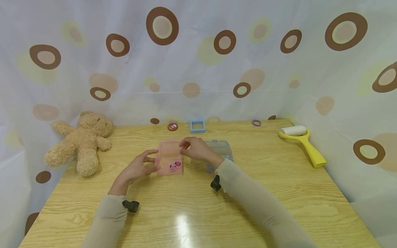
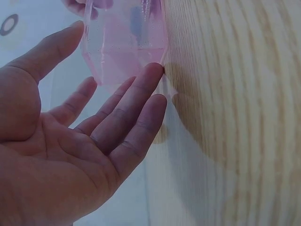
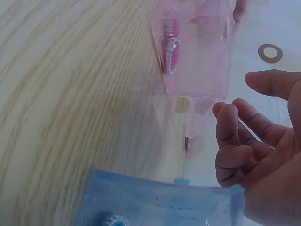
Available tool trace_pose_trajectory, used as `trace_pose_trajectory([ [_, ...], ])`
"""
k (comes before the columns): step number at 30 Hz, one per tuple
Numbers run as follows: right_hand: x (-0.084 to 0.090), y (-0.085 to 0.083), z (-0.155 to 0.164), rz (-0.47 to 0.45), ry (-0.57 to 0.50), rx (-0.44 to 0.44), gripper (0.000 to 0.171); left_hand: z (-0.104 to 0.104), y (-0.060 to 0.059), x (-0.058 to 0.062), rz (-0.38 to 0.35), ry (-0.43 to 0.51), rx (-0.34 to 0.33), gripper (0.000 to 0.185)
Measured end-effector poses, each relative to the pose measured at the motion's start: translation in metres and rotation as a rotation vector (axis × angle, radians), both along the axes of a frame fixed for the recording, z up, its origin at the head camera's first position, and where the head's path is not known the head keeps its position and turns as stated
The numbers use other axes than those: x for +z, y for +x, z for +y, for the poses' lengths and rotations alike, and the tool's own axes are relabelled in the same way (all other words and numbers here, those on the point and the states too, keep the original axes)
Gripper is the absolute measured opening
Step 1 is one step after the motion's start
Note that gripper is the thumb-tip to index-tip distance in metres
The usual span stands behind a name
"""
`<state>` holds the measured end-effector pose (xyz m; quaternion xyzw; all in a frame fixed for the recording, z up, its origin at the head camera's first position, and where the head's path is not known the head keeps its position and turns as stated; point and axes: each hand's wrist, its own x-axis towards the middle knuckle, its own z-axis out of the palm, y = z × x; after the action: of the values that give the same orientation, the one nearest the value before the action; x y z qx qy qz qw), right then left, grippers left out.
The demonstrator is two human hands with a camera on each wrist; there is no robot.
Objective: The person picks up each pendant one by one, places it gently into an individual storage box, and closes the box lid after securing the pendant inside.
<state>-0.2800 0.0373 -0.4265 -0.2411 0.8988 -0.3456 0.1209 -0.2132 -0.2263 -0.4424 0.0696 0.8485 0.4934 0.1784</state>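
A pink see-through box (image 1: 169, 156) lies on the wooden table (image 1: 279, 193) with two pink heart pieces (image 1: 175, 165) at its near edge. My left hand (image 1: 141, 166) is flat and open at the box's left side. In the left wrist view the left hand's fingertips (image 2: 153, 75) touch the pink box (image 2: 124, 42). My right hand (image 1: 194, 148) hovers at the box's far right corner. Its fingers (image 3: 230, 136) are loosely curled, hold nothing, and stay just clear of the pink box (image 3: 197, 52). Right behind that hand stands a blue see-through box (image 1: 221, 151), whose near wall (image 3: 155, 202) shows in the right wrist view.
A teddy bear (image 1: 83, 141) lies at the left edge of the table. A yellow lint roller (image 1: 302, 139) lies at the far right. Along the back sit a red round piece (image 1: 172, 126), a blue square frame (image 1: 197, 126) and a purple ring (image 1: 256, 123). A dotted curtain encloses the table.
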Motion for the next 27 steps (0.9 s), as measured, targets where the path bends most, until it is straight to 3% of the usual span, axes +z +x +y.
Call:
trace_pose_trajectory([
  [27,-0.007,-0.011,-0.003,-0.046,-0.027,-0.024,0.037,0.000,0.000,0.000,-0.001,-0.011,0.000,0.069],
])
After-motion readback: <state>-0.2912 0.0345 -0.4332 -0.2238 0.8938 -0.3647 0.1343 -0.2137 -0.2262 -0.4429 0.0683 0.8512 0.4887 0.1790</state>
